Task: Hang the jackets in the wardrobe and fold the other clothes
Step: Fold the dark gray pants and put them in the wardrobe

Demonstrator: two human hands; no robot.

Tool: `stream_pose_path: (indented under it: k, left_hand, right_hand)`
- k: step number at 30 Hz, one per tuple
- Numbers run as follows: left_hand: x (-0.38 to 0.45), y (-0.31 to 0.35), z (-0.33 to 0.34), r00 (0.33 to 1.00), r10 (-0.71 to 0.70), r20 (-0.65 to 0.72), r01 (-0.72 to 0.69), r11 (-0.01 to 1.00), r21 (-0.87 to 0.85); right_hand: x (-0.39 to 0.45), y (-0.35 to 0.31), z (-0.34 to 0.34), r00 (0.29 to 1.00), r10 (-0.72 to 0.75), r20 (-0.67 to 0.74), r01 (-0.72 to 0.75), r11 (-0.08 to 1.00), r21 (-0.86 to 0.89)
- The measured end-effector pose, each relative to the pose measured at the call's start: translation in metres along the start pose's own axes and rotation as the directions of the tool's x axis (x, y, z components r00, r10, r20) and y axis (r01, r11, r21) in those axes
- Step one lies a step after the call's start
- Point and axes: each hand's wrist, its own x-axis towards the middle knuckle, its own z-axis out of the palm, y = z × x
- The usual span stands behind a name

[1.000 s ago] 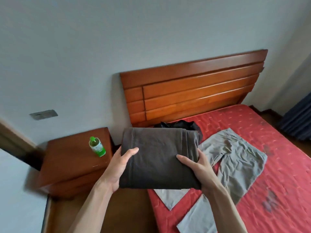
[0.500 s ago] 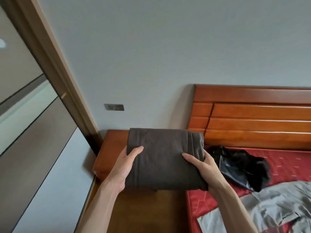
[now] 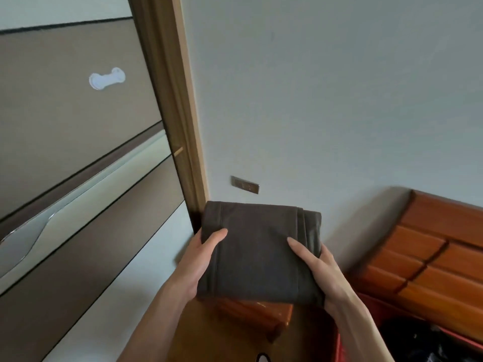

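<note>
The left hand [image 3: 198, 259] and right hand [image 3: 317, 267] grip the folded dark garment [image 3: 258, 250] at opposite edges above the nightstand [image 3: 264, 316]. Uneven grip pressure could let the folds slip open.

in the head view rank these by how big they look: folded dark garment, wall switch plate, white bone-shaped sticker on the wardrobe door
1. Folded dark garment, though it is nearest the camera.
2. White bone-shaped sticker.
3. Wall switch plate, close to the sticker in apparent size.
</note>
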Motion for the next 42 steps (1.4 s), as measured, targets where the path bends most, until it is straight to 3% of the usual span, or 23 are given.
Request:
stream_pose_path:
  k: [7,12,28,34,36,39,41,42]
  left_hand:
    - [0.055,0.042,0.001,0.993,-0.001,-0.121,-0.012,0.995,-0.103]
    - [0.085,0.062,-0.008,0.981,-0.041,-0.191,0.002,0.98,-0.199]
    - [0.194,0.144,-0.089,0.978,0.061,-0.202,-0.098,0.979,-0.18]
    - [0.234,0.17,-0.11,0.991,0.047,-0.125,-0.072,0.976,-0.207]
    - [0.254,0.176,-0.114,0.978,0.087,-0.188,-0.111,0.986,-0.12]
    - [0.29,0.179,-0.121,0.924,0.31,-0.226,-0.27,0.944,0.191]
    - [0.315,0.18,-0.124,0.871,0.464,-0.16,-0.332,0.797,0.505]
    - [0.326,0.181,-0.124,0.845,0.527,-0.083,-0.336,0.647,0.684]
  right_hand:
    - [0.109,-0.045,0.021,0.984,0.059,0.17,-0.042,0.994,-0.1]
    - [0.169,-0.057,0.042,0.938,0.151,0.312,-0.133,0.988,-0.079]
    - [0.276,-0.093,0.149,0.944,0.086,0.319,-0.086,0.996,-0.012]
    - [0.291,-0.102,0.171,0.966,0.028,0.256,-0.044,0.997,0.057]
    - [0.297,-0.102,0.172,0.973,0.018,0.23,-0.04,0.995,0.089]
    - [0.303,-0.104,0.169,0.983,0.008,0.184,-0.029,0.994,0.11]
    - [0.303,-0.108,0.164,0.989,-0.001,0.149,-0.017,0.993,0.12]
    - [0.303,-0.11,0.162,0.991,-0.009,0.136,-0.008,0.993,0.121]
